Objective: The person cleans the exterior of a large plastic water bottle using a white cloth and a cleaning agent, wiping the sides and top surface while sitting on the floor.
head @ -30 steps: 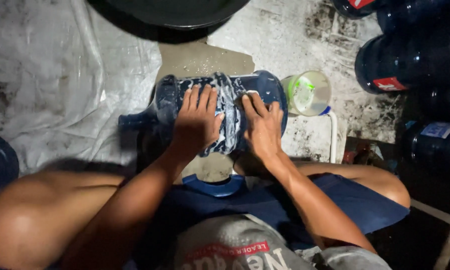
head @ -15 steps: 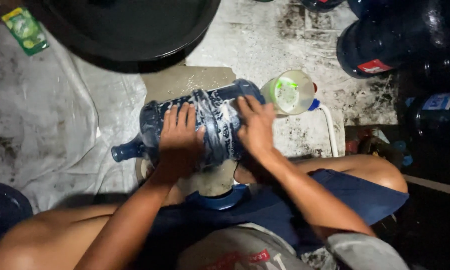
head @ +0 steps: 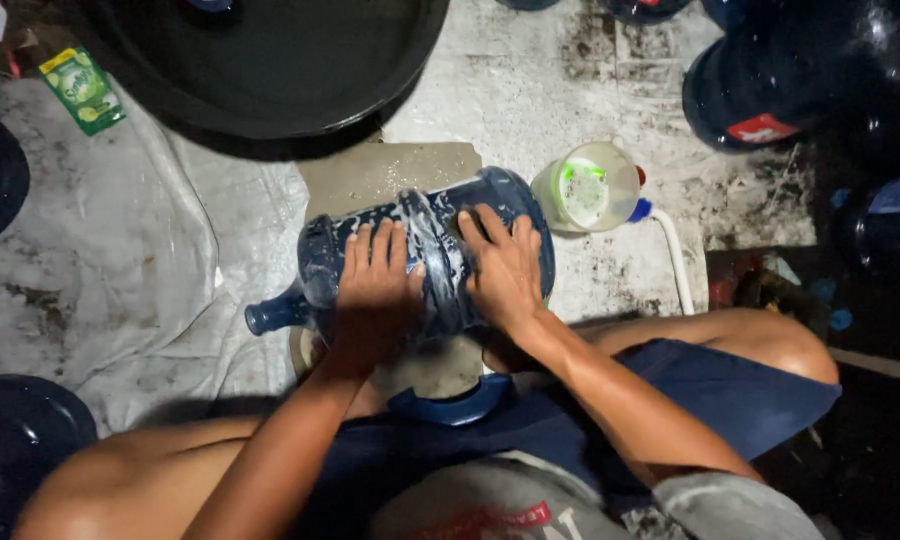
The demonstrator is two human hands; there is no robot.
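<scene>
A large blue water jug (head: 320, 255) lies on its side on a concrete slab (head: 390, 170) in front of me, neck pointing lower left. Soap foam streaks its middle. My left hand (head: 375, 285) presses flat on the jug's upper side near the neck end, fingers spread. My right hand (head: 500, 265) presses on the soapy band toward the base end, fingers spread too. Whether a cloth or sponge lies under either palm is hidden.
A big black basin (head: 270, 60) sits beyond the jug. A small whitish tub (head: 585, 190) with green liquid stands right of the jug, with a white hose (head: 675, 260). More blue jugs (head: 770, 80) crowd the upper right. A green sachet (head: 82, 90) lies upper left on plastic sheeting (head: 120, 250).
The view has shifted so the jug sits lower. Both hands have slid across the soapy jug, and the jug has turned slightly with its neck lower.
</scene>
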